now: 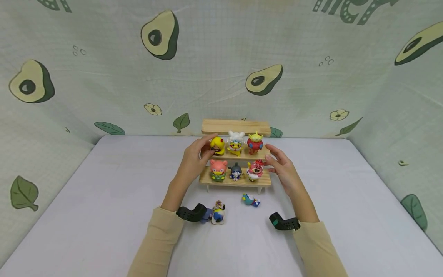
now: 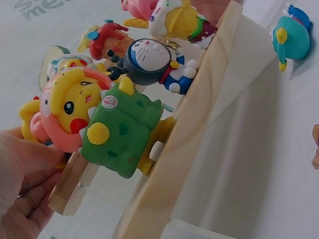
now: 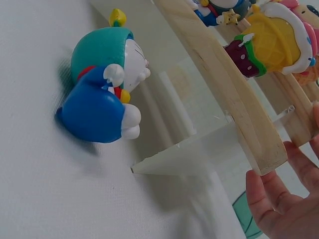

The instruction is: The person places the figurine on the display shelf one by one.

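Observation:
My left hand (image 1: 192,159) pinches a yellow-haired figurine (image 1: 218,145) at the left end of the middle shelf (image 1: 243,155); in the left wrist view a pink-hooded Pikachu figurine (image 2: 119,132) mostly hides it. Fingers of my right hand (image 1: 286,171) touch the right ends of the wooden shelves, holding no figurine. Beside the yellow-haired one stand a white-hatted Pikachu (image 1: 235,144) and a green three-eyed alien figurine in red (image 1: 255,143). The lower shelf (image 1: 238,182) bears the pink-hooded Pikachu, a dark-hooded Doraemon figurine (image 1: 236,172) and a pink bear figurine (image 1: 255,170) on an ice-cream shape.
A bare top shelf (image 1: 236,127) rises at the back. On the white table (image 1: 104,215), a blue Doraemon figurine (image 3: 97,104) with a teal hood lies before the stand. Nearer are a white-and-blue figurine (image 1: 218,213) and a purplish figurine (image 1: 207,216), partly behind the left wrist camera.

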The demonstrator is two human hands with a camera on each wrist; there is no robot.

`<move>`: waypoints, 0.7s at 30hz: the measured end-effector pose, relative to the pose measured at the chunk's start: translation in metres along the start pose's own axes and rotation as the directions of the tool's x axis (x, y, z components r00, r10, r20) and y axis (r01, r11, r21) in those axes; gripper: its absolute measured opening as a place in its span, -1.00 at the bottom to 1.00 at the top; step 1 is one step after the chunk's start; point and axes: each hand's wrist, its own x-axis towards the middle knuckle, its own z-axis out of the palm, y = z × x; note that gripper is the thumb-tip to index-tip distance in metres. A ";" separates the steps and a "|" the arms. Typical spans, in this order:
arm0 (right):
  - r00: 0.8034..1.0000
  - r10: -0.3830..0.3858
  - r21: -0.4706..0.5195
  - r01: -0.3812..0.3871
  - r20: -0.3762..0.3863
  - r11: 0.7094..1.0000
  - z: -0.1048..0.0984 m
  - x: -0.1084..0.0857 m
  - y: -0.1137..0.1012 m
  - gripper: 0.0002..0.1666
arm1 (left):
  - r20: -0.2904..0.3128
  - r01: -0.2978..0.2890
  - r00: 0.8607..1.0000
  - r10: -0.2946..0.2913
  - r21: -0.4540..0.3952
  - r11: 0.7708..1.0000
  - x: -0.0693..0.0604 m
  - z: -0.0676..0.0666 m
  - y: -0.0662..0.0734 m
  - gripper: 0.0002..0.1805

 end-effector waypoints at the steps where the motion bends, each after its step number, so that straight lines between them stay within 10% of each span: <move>1: 1.000 0.001 0.002 -0.001 -0.001 1.000 0.000 0.000 0.000 -0.30 | -0.002 0.003 1.000 -0.003 0.003 1.000 0.000 0.000 0.000 -0.46; 21: 1.000 0.003 -0.015 -0.003 -0.003 1.000 0.001 0.000 0.001 -0.30 | -0.023 0.032 0.999 -0.031 0.046 0.998 0.000 0.002 0.003 -0.46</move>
